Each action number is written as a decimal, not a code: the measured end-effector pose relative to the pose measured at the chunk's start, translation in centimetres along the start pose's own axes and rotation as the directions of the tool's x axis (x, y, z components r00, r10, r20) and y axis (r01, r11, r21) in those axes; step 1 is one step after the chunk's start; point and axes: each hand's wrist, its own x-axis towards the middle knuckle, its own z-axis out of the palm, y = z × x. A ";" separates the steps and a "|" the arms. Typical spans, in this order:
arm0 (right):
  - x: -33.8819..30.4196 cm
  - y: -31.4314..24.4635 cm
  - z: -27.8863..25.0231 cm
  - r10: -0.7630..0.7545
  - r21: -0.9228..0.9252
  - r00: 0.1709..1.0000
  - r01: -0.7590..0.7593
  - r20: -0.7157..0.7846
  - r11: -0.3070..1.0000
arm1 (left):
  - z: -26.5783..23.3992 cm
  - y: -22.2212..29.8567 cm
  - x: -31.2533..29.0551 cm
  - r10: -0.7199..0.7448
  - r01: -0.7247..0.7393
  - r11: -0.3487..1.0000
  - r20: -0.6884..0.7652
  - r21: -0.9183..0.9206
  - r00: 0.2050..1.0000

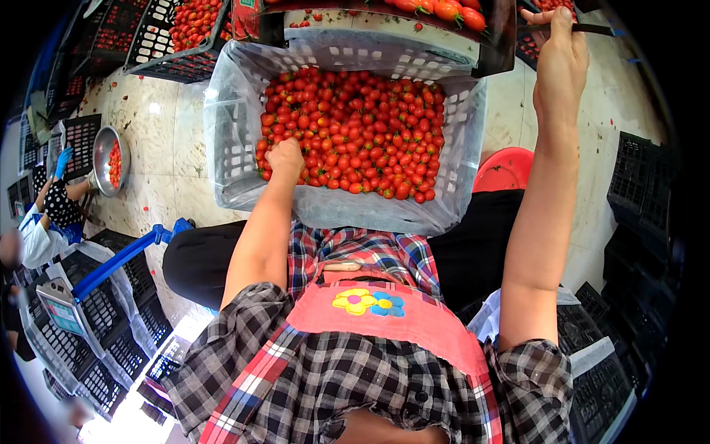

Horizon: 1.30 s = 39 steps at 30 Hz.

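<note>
At far left, one steel bowl (106, 159) of tomatoes is tended by a co-worker's blue-gloved hand (63, 160). One lined crate (238, 89) of cherry tomatoes (355, 129) is seen centrally; the left hand (285, 157) is closed among them. The right hand (558, 48), arm outstretched, is clamped on a black tray (497, 44).

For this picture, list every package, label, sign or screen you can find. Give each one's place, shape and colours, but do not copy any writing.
Scale screen: lower left, on a blue-handled stand; small tilted rectangle, greenish display in a pale frame.
Carton: top centre, behind the lined crate; only a red printed corner shows.
Flower patch: on the pink apron; yellow and blue blossoms.
No signs can be seen.
</note>
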 end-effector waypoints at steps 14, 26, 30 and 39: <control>-2.0 0.6 -0.2 -0.054 -0.136 0.997 0.046 -0.050 0.990 | -25.8 -3.3 -4.3 -0.328 -0.813 0.068 -0.783 -0.578 0.529; -12.2 1.5 0.6 0.350 0.201 0.882 -0.299 -0.315 0.933 | -19.5 13.3 -3.3 0.040 -0.504 0.788 -0.789 -0.352 0.614; -16.3 3.4 2.3 0.047 -0.459 0.989 0.024 0.141 0.888 | -19.2 13.1 -2.7 0.044 -0.537 0.792 -0.849 -0.291 0.527; -11.9 6.4 4.7 -0.297 -0.652 0.872 0.488 0.388 0.581 | -16.1 11.5 -3.7 -0.037 -0.722 0.631 -0.941 -0.282 0.336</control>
